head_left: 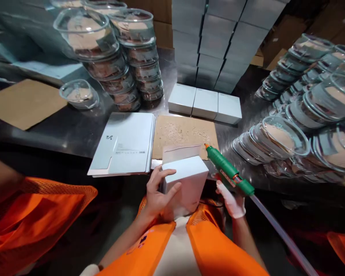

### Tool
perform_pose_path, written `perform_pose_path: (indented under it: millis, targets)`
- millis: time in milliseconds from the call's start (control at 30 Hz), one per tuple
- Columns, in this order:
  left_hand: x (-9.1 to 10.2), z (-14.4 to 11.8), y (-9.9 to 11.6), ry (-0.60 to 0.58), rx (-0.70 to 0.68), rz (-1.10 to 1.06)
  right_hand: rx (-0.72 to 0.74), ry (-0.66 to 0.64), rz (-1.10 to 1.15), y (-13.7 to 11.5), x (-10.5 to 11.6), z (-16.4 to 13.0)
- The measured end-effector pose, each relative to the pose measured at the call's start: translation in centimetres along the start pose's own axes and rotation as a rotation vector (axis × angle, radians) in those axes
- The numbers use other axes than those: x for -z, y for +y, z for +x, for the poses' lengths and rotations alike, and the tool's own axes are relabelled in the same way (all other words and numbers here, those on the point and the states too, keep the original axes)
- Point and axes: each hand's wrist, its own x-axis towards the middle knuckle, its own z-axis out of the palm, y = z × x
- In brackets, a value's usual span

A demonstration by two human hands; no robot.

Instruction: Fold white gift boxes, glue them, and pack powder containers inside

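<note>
My left hand (158, 193) grips a small white carton (186, 182) against my chest, with its top flap (180, 152) standing open. My right hand (232, 201), in a white glove, holds a green glue gun (228, 171). Its orange nozzle (206, 146) points at the upper right corner of the open flap. A clear tube (278, 230) trails from the gun toward the lower right. A brown cardboard pad (184, 132) spotted with glue drips lies on the steel table just beyond the carton.
A pile of flat white carton blanks (123, 143) lies left of the pad. Three closed white boxes (204, 103) sit behind it, before tall box stacks (215, 42). Stacked clear lidded bowls (123, 57) stand at the back left and right (304, 126). Another person's orange vest (37, 214) is at left.
</note>
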Motion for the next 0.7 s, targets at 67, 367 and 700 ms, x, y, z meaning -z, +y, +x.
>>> perform_pose_path:
  millis: [67,367,700]
  targets:
    - [0.3,0.1,-0.3,-0.007,0.000,-0.033,-0.122,-0.017,0.085,-0.1,-0.2,1.8]
    - [1.1,0.2,-0.4,-0.005,0.158,-0.132,-0.349,-0.021,-0.417,-1.9,2.1,8.8]
    - [-0.6,0.1,0.1,-0.104,0.106,-0.296,-0.160,-0.511,0.344,-4.7,-4.5,4.6]
